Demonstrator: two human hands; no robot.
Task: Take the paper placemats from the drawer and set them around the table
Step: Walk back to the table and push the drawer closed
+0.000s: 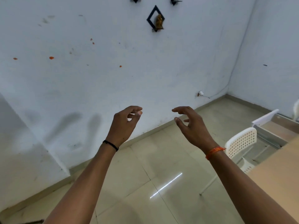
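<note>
No placemats are seen anywhere and nothing is laid on the worktop [278, 172] corner visible at right, so the task is judged barely started: left hand [124, 122] and right hand [192, 125] are held loosely curled, empty, over the floor [145, 183].

Both arms reach forward over a tiled floor [145, 159], toward a white wall [113, 70]. The left hand [124, 122] and the right hand [192, 125] hang in the air with fingers loosely curled, holding nothing and well apart from each other. A black band [110, 145] circles the left wrist, an orange thread [214, 151] the right. At the right edge stands a white perforated chair [241, 143] beside a tan counter [278, 175]. A small figurine [159, 21] sits in a black diamond-shaped wall shelf [152, 16].
</note>
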